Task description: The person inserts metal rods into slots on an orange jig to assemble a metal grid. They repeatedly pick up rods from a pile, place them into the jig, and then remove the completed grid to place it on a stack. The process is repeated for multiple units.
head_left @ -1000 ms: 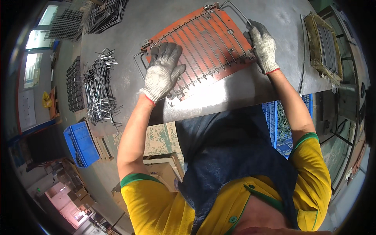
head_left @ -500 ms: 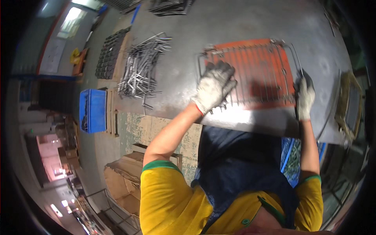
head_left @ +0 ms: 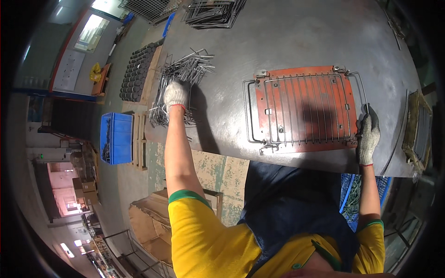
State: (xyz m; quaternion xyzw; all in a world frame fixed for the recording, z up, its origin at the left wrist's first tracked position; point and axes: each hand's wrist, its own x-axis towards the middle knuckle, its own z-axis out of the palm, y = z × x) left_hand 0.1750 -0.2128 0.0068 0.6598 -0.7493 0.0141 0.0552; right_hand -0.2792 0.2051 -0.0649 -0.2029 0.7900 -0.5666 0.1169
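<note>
wire rack [head_left: 308, 109] lies on a red plate [head_left: 320, 147]; your right hand [head_left: 369, 136] grasps a bent rod [head_left: 362, 88]; can't tell whether your left hand [head_left: 175, 95], at the rod pile [head_left: 190, 68], grips.

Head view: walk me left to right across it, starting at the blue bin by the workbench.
Blue bin → pile of bent metal rods with the left gloved hand at it → red plate bearing a wire grid → right gloved hand → framed panel.
</note>
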